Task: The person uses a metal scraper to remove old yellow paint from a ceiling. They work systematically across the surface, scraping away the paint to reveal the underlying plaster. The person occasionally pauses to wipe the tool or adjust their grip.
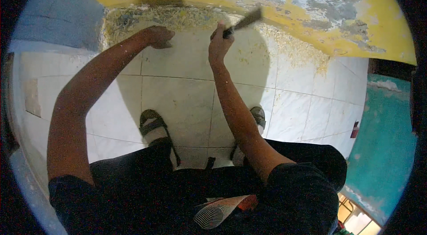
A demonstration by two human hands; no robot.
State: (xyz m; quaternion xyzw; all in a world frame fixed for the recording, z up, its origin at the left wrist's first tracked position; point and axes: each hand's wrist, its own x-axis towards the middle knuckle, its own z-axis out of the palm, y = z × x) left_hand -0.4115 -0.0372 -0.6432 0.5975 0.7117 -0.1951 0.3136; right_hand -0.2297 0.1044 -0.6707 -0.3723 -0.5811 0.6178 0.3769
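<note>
My right hand (221, 41) is closed around the handle of a paint scraper (246, 22). Its dark blade, smeared by motion, points up and to the right, near the foot of the peeling yellow wall (307, 21). Whether the blade touches the wall cannot be made out. My left hand (159, 37) hovers over the floor by the heap of flakes, fingers loosely bent and thumb apart, with nothing visible in it. Yellow and grey paint flakes (178, 16) lie thick along the wall's base, and more flakes (300, 50) spread to the right.
White floor tiles (178, 97) stretch beneath me, and my sandalled feet (155, 126) stand on them. A blue-grey wall (58, 17) meets the yellow one at left. On the right is a teal surface (384, 137) with worn patches. My shadow falls across the middle.
</note>
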